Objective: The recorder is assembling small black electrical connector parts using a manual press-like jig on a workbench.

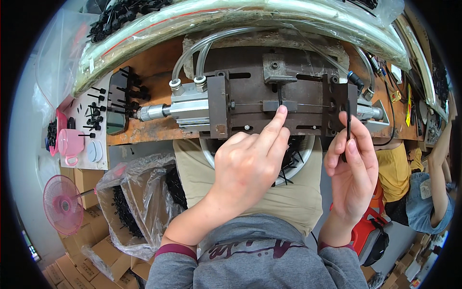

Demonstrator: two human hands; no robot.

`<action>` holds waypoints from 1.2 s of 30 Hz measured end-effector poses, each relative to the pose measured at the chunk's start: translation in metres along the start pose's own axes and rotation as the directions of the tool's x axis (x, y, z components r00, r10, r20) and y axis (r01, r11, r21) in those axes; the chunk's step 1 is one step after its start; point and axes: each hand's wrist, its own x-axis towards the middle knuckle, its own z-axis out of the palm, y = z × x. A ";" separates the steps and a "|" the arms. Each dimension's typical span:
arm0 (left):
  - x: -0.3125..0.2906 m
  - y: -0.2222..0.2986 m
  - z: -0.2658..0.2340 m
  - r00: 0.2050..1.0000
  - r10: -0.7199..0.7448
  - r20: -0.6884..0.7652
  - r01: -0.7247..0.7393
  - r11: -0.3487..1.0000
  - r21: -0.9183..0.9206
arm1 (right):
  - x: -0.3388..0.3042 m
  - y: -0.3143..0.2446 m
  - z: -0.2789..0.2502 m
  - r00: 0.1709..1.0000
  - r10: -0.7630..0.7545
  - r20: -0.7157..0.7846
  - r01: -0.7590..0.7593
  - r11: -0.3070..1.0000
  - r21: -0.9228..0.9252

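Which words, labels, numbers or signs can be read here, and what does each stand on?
Grey sweatshirt: dark red lettering across the front; I don't copy printed words.
Cardboard boxes: small dark print, too small to read.
Yellow strip at right: any marks too small to read.
Machine: no text that I can make out.

Maroon script lettering (255,248) ran across the grey sweatshirt (260,273), distorted by folds; print on cardboard boxes (83,275) was too small to read.
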 end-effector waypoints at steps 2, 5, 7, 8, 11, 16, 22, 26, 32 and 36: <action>0.000 0.000 0.000 1.000 -0.008 -0.001 0.008 1.000 -0.003 | 0.000 0.000 0.003 1.000 -0.003 -0.003 0.003 1.000 0.009; -0.002 -0.002 0.001 1.000 -0.004 0.006 0.004 1.000 0.007 | 0.000 0.002 -0.003 0.996 -0.070 0.058 0.073 0.996 -0.052; -0.001 -0.003 -0.001 1.000 0.003 0.021 -0.003 1.000 -0.011 | 0.002 0.002 0.001 0.984 -0.176 0.035 0.180 0.953 -0.243; 0.002 -0.002 -0.005 0.999 0.006 0.035 -0.005 0.999 -0.035 | 0.001 0.002 -0.002 0.980 -0.191 0.050 0.197 0.943 -0.267; 0.006 0.009 -0.015 1.000 0.010 -0.013 -0.013 0.953 -0.303 | 0.001 0.002 0.012 0.979 -0.201 0.026 0.202 0.948 -0.245; 0.004 0.018 -0.021 0.978 0.025 -0.205 -0.118 0.882 -0.456 | 0.009 0.005 0.031 0.938 -0.052 0.342 0.097 0.989 -0.115; 0.003 0.007 -0.040 0.977 -0.071 -0.203 -0.013 0.921 -0.389 | 0.051 -0.025 0.050 0.911 -0.307 0.275 0.409 0.754 -0.513; -0.002 0.000 -0.023 0.988 -0.025 -0.154 -0.016 0.964 -0.265 | 0.138 -0.054 0.052 0.583 -0.566 0.583 0.698 -0.017 -0.716; -0.005 -0.001 -0.003 0.999 0.021 -0.036 -0.025 0.993 -0.117 | 0.203 -0.061 0.074 0.768 -0.329 0.549 0.486 -0.257 -0.835; -0.003 -0.001 0.001 0.999 0.034 -0.026 -0.036 0.997 -0.072 | 0.241 -0.068 0.063 0.824 -0.117 0.554 0.549 -0.075 -0.832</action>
